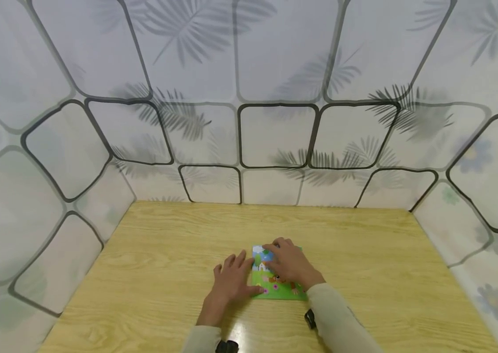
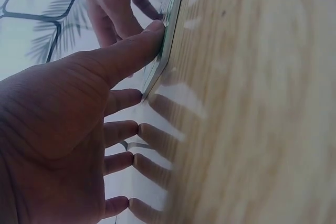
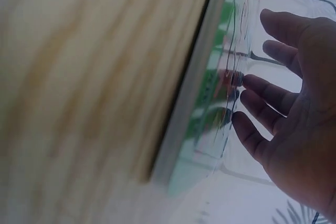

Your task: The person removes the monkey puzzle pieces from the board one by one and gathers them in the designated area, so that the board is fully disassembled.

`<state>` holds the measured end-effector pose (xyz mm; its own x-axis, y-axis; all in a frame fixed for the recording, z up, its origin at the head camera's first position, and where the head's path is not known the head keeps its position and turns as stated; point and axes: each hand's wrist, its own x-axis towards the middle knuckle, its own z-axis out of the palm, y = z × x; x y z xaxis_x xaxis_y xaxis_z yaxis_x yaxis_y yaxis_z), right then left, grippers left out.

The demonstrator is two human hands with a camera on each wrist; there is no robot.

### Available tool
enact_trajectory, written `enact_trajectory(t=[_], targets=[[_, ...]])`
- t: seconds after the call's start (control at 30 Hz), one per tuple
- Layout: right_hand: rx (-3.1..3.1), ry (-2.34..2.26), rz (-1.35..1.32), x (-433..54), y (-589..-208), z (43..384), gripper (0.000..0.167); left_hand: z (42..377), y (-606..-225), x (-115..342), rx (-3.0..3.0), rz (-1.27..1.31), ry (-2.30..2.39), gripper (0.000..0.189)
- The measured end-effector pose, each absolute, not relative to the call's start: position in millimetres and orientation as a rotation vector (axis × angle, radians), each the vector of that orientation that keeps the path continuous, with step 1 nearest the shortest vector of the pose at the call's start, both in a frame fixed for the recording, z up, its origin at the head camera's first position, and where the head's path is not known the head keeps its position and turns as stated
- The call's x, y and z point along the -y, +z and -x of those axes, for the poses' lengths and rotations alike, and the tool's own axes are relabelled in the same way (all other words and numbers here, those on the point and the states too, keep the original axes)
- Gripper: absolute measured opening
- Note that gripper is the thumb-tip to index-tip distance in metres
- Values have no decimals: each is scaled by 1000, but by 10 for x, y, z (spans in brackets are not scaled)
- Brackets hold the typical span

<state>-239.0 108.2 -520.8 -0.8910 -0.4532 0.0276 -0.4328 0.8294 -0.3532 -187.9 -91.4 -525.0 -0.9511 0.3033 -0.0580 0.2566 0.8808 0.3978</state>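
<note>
A thin, square picture board (image 1: 281,293) lies flat on the wooden table, printed with blue sky, a small house, green grass and flowers. Its glossy face (image 3: 210,129) carries fine dark lines in the right wrist view. My left hand (image 1: 232,280) is spread at the board's left side, thumb over its near left corner and fingertips down by the tabletop. Across the upper right of the picture lies my right hand (image 1: 292,264), hiding part of it, with fingertips on the surface. Neither hand grips anything.
Pale wood-grain table (image 1: 165,235) extends around the board. A patterned fabric wall (image 1: 275,137) with leaves and dark outlines closes off the back and both sides. Dark wrist devices (image 1: 226,346) sit at both cuffs.
</note>
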Motion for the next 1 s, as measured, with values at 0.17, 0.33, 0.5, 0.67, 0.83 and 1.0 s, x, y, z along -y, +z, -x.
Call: enact_trajectory(t=[0.17, 0.33, 0.5, 0.67, 0.83, 1.0], targets=[[-2946, -514, 736, -1016, -5182, 2420, 43, 1871, -5225, 906, -2946, -437, 599, 85], [-2932, -460, 732, -967, -5165, 2449, 38, 1864, -5226, 903, -2950, -426, 580, 83], [-2910, -429, 712, -925, -5133, 2491, 36, 1857, -5240, 899, -2938, -423, 584, 82], [-2869, -416, 678, -887, -5115, 2541, 37, 1847, -5246, 894, -2954, -417, 581, 80], [-2818, -462, 640, -861, -5080, 2579, 37, 1831, -5226, 877, -2960, -434, 580, 77], [-2775, -481, 635, -855, -5040, 2605, 37, 1836, -5229, 858, -2971, -455, 586, 74]])
